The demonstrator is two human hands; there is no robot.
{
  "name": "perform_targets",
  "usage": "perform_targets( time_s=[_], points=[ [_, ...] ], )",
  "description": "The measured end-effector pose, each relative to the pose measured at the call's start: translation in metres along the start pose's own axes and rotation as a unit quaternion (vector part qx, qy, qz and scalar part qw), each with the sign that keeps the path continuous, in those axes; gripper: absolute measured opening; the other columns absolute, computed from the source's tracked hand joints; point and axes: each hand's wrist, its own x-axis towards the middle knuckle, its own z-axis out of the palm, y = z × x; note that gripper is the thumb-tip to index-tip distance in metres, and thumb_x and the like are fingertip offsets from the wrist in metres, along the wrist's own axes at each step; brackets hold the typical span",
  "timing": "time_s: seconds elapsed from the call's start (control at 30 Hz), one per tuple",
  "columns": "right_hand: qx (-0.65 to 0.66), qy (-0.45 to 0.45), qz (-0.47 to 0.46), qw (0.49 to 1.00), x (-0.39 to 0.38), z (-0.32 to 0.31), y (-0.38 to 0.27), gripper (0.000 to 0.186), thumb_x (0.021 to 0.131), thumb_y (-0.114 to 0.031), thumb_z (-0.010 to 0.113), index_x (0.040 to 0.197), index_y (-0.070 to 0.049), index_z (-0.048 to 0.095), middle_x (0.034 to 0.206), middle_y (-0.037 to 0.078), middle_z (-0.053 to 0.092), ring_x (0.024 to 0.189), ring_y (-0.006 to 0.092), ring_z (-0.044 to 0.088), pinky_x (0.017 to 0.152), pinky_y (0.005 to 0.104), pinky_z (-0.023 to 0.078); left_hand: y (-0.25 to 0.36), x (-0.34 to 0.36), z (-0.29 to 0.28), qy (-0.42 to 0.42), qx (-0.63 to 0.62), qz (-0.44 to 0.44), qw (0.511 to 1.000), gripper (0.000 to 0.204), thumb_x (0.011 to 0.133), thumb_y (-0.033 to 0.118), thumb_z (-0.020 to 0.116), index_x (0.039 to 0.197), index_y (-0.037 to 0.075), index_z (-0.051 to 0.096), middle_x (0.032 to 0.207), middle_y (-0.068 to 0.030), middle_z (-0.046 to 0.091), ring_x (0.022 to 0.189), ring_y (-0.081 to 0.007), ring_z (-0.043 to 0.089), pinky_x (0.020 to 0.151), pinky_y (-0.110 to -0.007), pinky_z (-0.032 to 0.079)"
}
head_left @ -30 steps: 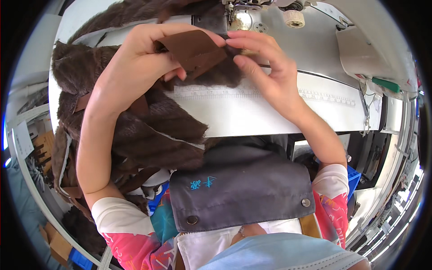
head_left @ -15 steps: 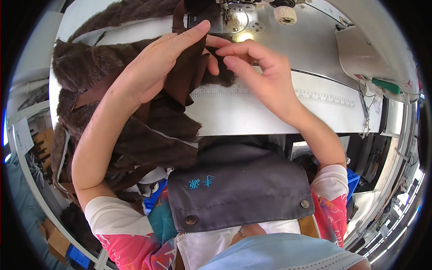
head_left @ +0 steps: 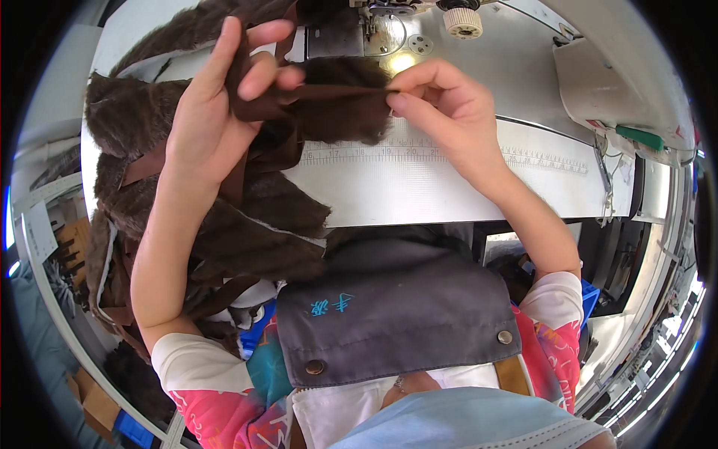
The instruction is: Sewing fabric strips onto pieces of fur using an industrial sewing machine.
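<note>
A dark brown fabric strip stretches between my hands over the work table. My right hand pinches its right end between thumb and fingertips. My left hand is up on the left, with the strip running through its curled, slightly blurred fingers and around them; the thumb points up. Behind and below the strip lies a piece of brown fur, its right edge beside my right fingertips. More brown fur is heaped under and left of my left wrist, with pale backing showing along its edges.
A sewing machine's needle area and metal bed are just beyond my hands. A white dial hangs above. A printed ruler runs along the white table. A machine housing stands at right, and a dark apron flap covers my front.
My left hand has moved left, away from my right hand, and turned palm-up. The brown strip is now drawn out between them, its end pinched in my right fingers.
</note>
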Motion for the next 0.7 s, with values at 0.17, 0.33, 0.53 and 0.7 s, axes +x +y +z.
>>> perform_targets(
  time_s=[0.17,0.33,0.53,0.7],
  points=[
    [0.137,0.009,0.02,0.99,-0.005,0.001,0.01,0.009,0.087,-0.005,0.062,0.093,0.0,0.058,0.09,0.005,0.065,0.077,0.0076,0.06,0.072,0.0211,0.049,-0.006,-0.004,0.01,0.061,0.076,-0.026,0.995,0.037,0.097,0.036,0.05,0.103,0.0,0.06,0.063,0.0051,0.038,0.067,-0.0068,0.045,0.072,-0.027,0.047],
    [0.066,0.02,0.004,0.998,-0.004,-0.001,0.006,0.009,0.087,-0.005,0.062,0.095,-0.001,0.061,0.086,0.002,0.065,0.075,0.0049,0.058,0.069,0.0197,0.046,-0.011,0.003,0.02,0.047,0.126,-0.03,0.99,0.037,0.098,0.023,0.048,0.123,-0.005,0.05,0.075,0.0033,0.044,0.077,-0.0098,0.048,0.079,-0.029,0.047],
    [0.015,0.031,-0.018,0.999,0.004,-0.004,-0.009,0.015,0.086,-0.007,0.063,0.101,-0.003,0.065,0.081,-0.002,0.064,0.072,0.0034,0.053,0.065,0.0197,0.043,-0.012,-0.001,0.032,-0.002,0.223,-0.094,0.97,0.045,0.09,0.014,0.055,0.129,-0.006,0.047,0.086,0.0005,0.054,0.086,-0.0111,0.052,0.083,-0.026,0.043],
    [-0.072,0.049,-0.156,0.984,0.011,0.005,-0.021,0.017,0.085,-0.007,0.064,0.102,-0.004,0.065,0.079,0.0,0.063,0.071,0.006,0.054,0.066,0.0222,0.044,-0.016,-0.001,0.034,-0.022,0.267,-0.112,0.957,0.036,0.09,0.018,0.058,0.12,-0.001,0.056,0.089,-0.0011,0.059,0.087,-0.0104,0.055,0.081,-0.025,0.044]
  ],
)
